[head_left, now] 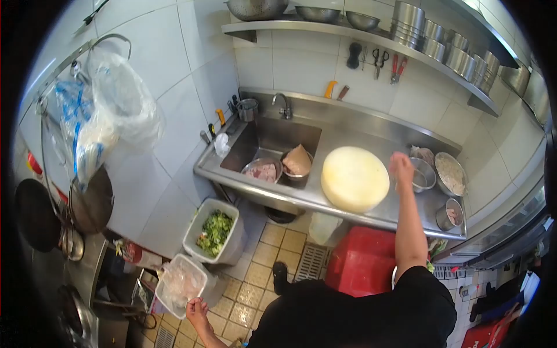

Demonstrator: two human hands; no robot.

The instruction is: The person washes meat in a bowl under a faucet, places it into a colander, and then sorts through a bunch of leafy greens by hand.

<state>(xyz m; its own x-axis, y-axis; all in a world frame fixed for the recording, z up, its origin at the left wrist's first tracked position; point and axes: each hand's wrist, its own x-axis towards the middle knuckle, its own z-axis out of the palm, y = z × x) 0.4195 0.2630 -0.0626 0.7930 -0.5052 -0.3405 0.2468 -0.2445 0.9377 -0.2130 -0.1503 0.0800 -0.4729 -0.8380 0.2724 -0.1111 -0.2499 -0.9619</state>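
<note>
My right hand point(401, 168) reaches over the steel counter, between the round yellowish block point(355, 178) and a metal bowl point(422, 175). Its fingers are blurred, and whether they hold anything cannot be made out. Low on the left, my left hand point(197, 312) is beside the rim of a white bin point(163, 293) lined with a clear bag point(183, 279). Its fingers are bent together; what they hold, if anything, is too small to tell. A bowl of pale shredded food point(450, 173) and a metal cup point(445, 218) stand at the counter's right end.
The sink point(264, 136) holds bowls with pink meat point(262, 172) and a tan piece point(297, 160). Below are a bin of greens point(216, 233) and a red container point(361, 264). A shelf point(301, 25) with metalware runs above. Plastic bags point(125, 98) hang at left.
</note>
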